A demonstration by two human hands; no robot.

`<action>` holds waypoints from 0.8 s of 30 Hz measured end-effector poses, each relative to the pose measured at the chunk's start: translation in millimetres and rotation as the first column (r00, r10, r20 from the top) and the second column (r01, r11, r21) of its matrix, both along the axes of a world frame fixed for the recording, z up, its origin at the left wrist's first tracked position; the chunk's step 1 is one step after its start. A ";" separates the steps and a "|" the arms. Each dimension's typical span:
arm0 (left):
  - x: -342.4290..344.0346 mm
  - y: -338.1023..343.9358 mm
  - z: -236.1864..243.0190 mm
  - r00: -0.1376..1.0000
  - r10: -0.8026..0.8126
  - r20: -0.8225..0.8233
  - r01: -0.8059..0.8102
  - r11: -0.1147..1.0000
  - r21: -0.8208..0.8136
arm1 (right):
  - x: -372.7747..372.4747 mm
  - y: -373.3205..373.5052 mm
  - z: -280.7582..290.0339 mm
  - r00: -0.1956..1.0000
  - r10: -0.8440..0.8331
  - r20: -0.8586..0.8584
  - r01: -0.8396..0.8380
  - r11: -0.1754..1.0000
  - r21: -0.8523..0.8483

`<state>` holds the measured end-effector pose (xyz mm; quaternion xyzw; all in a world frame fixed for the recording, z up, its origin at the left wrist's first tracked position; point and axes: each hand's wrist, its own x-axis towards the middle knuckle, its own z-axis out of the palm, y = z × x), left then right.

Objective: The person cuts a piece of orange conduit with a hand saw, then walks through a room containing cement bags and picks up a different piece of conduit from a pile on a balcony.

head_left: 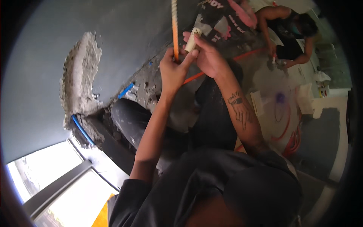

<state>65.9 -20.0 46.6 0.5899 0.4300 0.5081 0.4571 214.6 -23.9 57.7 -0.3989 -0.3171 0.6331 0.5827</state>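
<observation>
— What do we hold in our two hands?

— In our left hand (172, 72), the fingers are curled around the lower part of a long, thin orange stick with a pale upper end (175, 36), which rises above these fingers. With our right hand (209, 60), we pinch a short, cream-coloured oblong piece with small dark holes (192, 41): the thumb lies on it, other fingers are behind.

— Do our hands meet there?

— They are very near. Our left thumb reaches the lower end of the cream piece; if it presses, we cannot tell.

— And what do we see around?

— Left of our fingers stands a flat grey wall (124, 38) with a rough, broken patch (77, 79). Below and left of them lies a short blue tube (126, 90). To their right, well apart, we see a co-worker in dark clothes (280, 16), bending forward.
</observation>
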 end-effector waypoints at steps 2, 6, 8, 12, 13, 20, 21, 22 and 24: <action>-15.5 -3.7 -8.8 0.979 0.056 0.195 -0.034 0.993 -0.113 | -14.8 8.0 -32.8 0.964 0.178 -0.195 -0.170 0.984 0.059; -56.1 -34.3 -32.8 0.981 0.169 0.099 -0.169 0.986 -0.011 | -50.4 -25.5 -42.8 0.953 0.250 -0.170 -0.262 0.963 -0.055; -95.6 -54.9 -29.0 1.000 0.023 0.007 -0.022 0.988 -0.151 | -66.6 -30.8 -68.1 0.886 0.448 -0.115 -0.454 0.890 -0.032; -206.6 -125.0 -43.8 0.869 0.452 -0.202 -0.491 0.839 -0.233 | -108.5 -57.8 -41.4 0.755 0.635 0.165 -0.639 0.769 -0.039; -240.3 -149.7 -58.7 0.732 0.647 -0.211 -0.678 0.667 -0.309 | -103.1 -57.1 -35.9 0.730 0.650 0.211 -0.655 0.754 -0.057; -370.7 -307.0 -130.9 -0.124 0.367 -0.922 -0.989 0.034 0.146 | -65.0 -27.5 -9.3 0.826 0.499 0.262 -0.517 0.856 -0.002; -372.5 -316.5 -136.0 -0.163 0.328 -0.931 -0.983 0.030 0.182 | -61.2 -25.4 -3.7 0.828 0.492 0.270 -0.513 0.859 0.007; -371.7 -314.8 -135.6 -0.163 0.325 -0.931 -0.983 0.030 0.183 | -57.1 -22.4 1.9 0.833 0.479 0.278 -0.504 0.863 0.021; -367.2 -297.1 -133.6 -0.411 0.423 -0.808 -0.900 -0.047 0.433 | -40.3 -22.1 13.6 0.831 0.415 0.371 -0.461 0.886 0.041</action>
